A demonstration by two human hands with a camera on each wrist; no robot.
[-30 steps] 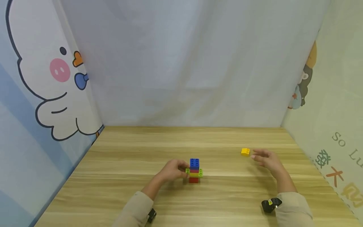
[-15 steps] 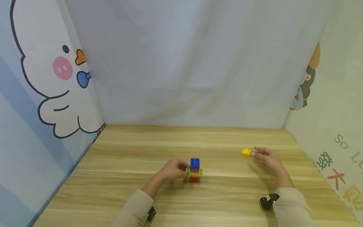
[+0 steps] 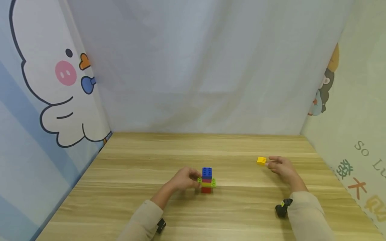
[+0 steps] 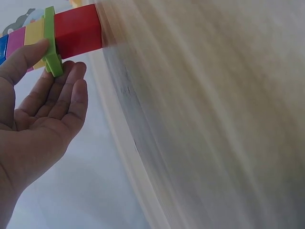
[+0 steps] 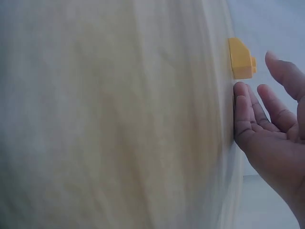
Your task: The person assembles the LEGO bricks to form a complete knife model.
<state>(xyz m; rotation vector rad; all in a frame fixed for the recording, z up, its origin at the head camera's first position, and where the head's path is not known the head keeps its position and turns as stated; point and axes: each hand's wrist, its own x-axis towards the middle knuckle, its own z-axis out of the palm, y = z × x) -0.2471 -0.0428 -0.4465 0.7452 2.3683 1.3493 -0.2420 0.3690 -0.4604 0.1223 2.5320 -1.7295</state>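
Observation:
A small tower of toy bricks point(image 3: 206, 180) stands upright on the table, with a red brick point(image 4: 77, 30) at the bottom, a wider green piece point(image 4: 50, 43) above it, then yellow, pink and blue. My left hand point(image 3: 184, 179) holds the tower from its left side, thumb and fingers at the green piece's end. Farther back on the right lies a yellow sloped brick point(image 3: 261, 161) with studs. Right beside it is my right hand point(image 3: 282, 168), thumb and fingers apart. In the right wrist view, its fingertips are close to the brick point(image 5: 241, 59) without closing round it.
The wood-grain table point(image 3: 144, 150) extends round both hands. A pale curtain point(image 3: 193, 67) hangs behind it, with printed cloths at left and right. Small black devices point(image 3: 282, 208) sit at both wrists.
My right hand has moved slightly forward and left, nearer the yellow brick. My left hand and the tower stay in place; the head view has shifted a little.

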